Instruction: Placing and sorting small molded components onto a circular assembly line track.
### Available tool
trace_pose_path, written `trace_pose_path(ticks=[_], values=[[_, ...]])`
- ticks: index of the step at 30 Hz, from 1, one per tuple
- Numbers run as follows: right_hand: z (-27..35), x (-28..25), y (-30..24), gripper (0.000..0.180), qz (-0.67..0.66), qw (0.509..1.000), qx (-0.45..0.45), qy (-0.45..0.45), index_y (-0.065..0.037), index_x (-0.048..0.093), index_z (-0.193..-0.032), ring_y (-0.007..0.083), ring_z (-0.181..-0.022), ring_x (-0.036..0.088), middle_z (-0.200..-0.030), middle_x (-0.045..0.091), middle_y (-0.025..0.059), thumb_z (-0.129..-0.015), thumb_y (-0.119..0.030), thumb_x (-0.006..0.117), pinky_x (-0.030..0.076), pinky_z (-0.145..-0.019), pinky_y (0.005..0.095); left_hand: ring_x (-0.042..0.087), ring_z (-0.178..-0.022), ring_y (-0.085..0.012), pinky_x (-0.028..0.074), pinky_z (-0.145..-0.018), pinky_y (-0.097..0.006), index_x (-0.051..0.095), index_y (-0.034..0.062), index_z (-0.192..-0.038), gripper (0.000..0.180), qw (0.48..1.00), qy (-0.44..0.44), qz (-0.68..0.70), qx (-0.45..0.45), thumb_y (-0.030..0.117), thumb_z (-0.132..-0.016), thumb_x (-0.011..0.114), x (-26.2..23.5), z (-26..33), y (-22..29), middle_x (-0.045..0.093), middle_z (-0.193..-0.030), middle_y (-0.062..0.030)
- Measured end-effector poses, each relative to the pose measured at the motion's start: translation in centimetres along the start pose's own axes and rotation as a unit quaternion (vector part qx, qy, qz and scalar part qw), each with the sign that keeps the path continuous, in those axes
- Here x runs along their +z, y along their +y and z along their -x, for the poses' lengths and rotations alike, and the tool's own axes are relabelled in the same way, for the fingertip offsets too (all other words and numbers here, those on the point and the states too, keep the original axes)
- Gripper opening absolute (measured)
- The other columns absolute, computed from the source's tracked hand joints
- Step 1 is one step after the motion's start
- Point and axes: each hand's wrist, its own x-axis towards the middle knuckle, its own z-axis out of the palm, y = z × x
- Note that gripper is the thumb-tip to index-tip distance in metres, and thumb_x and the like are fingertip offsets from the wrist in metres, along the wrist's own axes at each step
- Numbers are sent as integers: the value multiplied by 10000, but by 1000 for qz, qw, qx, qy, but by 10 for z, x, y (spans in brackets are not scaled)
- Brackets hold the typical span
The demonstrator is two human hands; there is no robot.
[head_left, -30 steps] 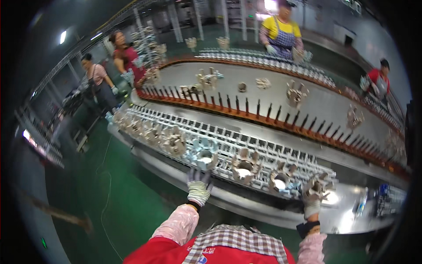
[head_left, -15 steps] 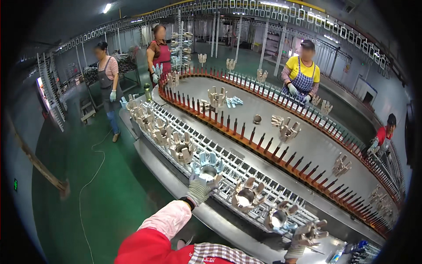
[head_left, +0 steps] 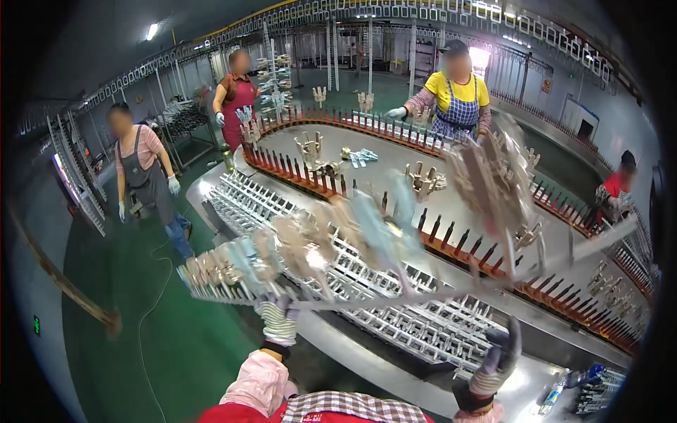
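My left hand [head_left: 278,326], in a striped glove, is closed around the long metal bar of a hanging rack [head_left: 345,304]. The rack is raised and slants across in front of me, smeared by motion. Several pronged, crown-like clusters in tan [head_left: 303,243] and pale blue [head_left: 377,222] stand along it. Another tan cluster [head_left: 493,180] is blurred near its right end. Below the bar, my gloved right hand [head_left: 496,358] is raised with thumb and fingers apart, seemingly not touching the bar. More bare metal racks [head_left: 423,326] lie beneath on the steel table.
Beyond runs a looped conveyor with upright dark pins [head_left: 437,229] around a steel tabletop [head_left: 282,141]. Tan clusters [head_left: 423,180] and pale-blue pieces [head_left: 363,156] lie on it. A person in yellow [head_left: 458,92] works across; others stand left and far right. Metal pieces [head_left: 599,391] lie lower right.
The loaded rack has come up off the other racks and swung across in front of me. My right hand has left the cluster at the right end and risen. The person at left has turned and stepped.
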Motion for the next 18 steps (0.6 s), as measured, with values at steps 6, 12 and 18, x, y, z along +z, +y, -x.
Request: trace_pose_path(ticks=[6,12,18], values=[[38,83,-6,393,-76,989,59,-115,-37,451,-1187,149,-794,571,-1142,508,106,-815,-135,533,439,-748,268,466,-820,-105,393,-741,-237,514,38,-1014,226,839,144,422,-312,181,-842,542,-35,-7,-94,522,-914,-17],[81,197,-52,322,-153,954,226,-122,-42,487,-1159,121,-839,555,-1098,538,79,-839,-63,452,424,-804,263,410,-773,-131,369,-716,-259,497,67,-1056,387,846,279,229,-393,358,-810,565,-90,-47,-209,482,-906,-9],[117,290,-63,306,-126,956,239,-118,-21,487,-1149,121,-821,561,-1085,550,76,-860,-121,474,437,-758,249,458,-823,-136,406,-701,-275,440,52,-1157,321,708,265,278,-592,233,-894,412,-114,-107,-277,495,-980,-46]])
